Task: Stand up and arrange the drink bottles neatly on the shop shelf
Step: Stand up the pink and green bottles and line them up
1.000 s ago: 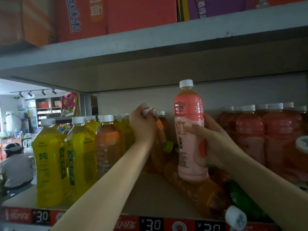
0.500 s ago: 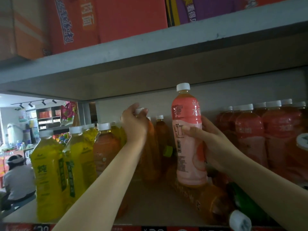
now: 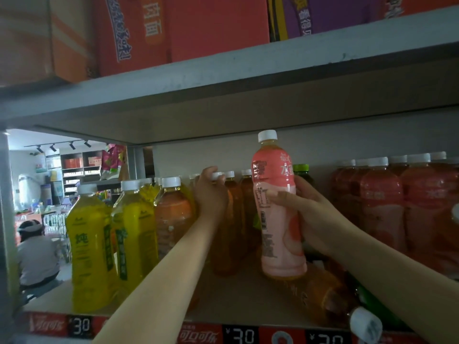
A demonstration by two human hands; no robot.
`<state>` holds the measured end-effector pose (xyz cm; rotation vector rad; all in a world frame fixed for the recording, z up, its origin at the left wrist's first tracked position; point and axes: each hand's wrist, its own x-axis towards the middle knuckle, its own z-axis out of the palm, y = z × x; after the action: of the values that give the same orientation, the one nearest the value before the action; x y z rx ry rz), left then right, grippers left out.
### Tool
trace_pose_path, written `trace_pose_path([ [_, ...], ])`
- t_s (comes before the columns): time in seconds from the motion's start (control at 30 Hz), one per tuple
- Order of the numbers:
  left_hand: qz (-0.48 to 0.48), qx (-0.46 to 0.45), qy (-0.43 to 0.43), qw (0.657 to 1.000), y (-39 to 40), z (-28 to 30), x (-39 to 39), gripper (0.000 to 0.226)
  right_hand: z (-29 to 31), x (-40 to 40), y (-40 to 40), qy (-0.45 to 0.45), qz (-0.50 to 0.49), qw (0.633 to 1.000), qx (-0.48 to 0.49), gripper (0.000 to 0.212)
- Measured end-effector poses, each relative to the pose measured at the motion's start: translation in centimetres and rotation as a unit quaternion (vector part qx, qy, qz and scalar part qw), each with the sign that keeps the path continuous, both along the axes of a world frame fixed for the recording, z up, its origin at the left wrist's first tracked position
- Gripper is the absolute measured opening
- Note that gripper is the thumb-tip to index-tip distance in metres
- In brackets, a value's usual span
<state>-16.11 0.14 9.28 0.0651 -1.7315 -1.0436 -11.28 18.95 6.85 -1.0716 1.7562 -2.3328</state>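
Observation:
My right hand (image 3: 301, 209) grips a pink-labelled bottle (image 3: 278, 219) with a white cap, upright and a little above the shelf board (image 3: 238, 299). My left hand (image 3: 211, 192) reaches deep into the shelf and curls over the white cap of an upright amber bottle (image 3: 232, 219) in the middle rows. An orange bottle (image 3: 330, 296) lies on its side at the front right, cap toward me, with a green bottle (image 3: 372, 304) lying beside it. Yellow bottles (image 3: 92, 244) stand at the left, red-pink bottles (image 3: 387, 207) in rows at the right.
The upper shelf (image 3: 248, 78) hangs low over the bottle caps, with orange and purple cartons on it. A price strip (image 3: 238, 335) runs along the front edge. A seated person (image 3: 37, 252) is in the shop beyond the left end.
My left hand has pushed the amber bottle from a tilt to upright, further left and back. My right hand has kept the pink bottle nearly still. The camera has dropped slightly.

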Motion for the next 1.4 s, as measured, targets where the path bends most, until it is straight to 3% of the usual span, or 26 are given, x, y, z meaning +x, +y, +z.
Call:
trace_pose_path([
  [0.17,-0.038,-0.002,-0.023,0.999,0.5,-0.4,0.7,0.036,0.2,0.6,-0.7,-0.015,-0.008,1.0,-0.002,0.074],
  [0.3,-0.131,0.008,0.049,0.99,1.3,-1.1,4.9,0.029,0.3,1.1,-1.1,-0.021,0.001,1.0,0.011,0.073],
  [0.37,-0.263,0.06,0.009,0.963,1.6,-1.6,7.2,0.027,0.1,1.3,-1.4,-0.024,0.013,0.999,0.023,0.068],
  [0.43,-0.401,0.134,-0.063,0.904,1.5,-2.1,8.9,0.033,-0.3,1.5,-1.9,-0.025,0.023,0.998,0.046,0.063],
  [0.53,-0.448,0.145,-0.077,0.879,0.8,-2.6,10.0,0.051,-0.9,1.8,-3.0,-0.024,0.041,0.996,0.074,0.061],
  [1.0,-0.393,0.139,-0.098,0.903,-1.2,-5.4,10.5,0.038,-2.3,2.6,-5.2,0.039,-0.02,0.977,0.21,0.061],
  [1.17,-0.375,0.118,-0.124,0.911,-1.2,-6.4,12.1,0.047,-2.6,3.6,-4.7,0.05,-0.064,0.968,0.238,0.06],
  [1.27,-0.356,0.089,-0.092,0.926,-1.1,-7.2,13.3,0.049,-2.5,4.4,-4.2,0.045,-0.139,0.951,0.271,0.067],
  [1.4,-0.263,-0.002,-0.011,0.965,-0.6,-8.2,14.6,0.037,-2.5,5.4,-2.3,0.061,-0.229,0.926,0.294,0.051],
])
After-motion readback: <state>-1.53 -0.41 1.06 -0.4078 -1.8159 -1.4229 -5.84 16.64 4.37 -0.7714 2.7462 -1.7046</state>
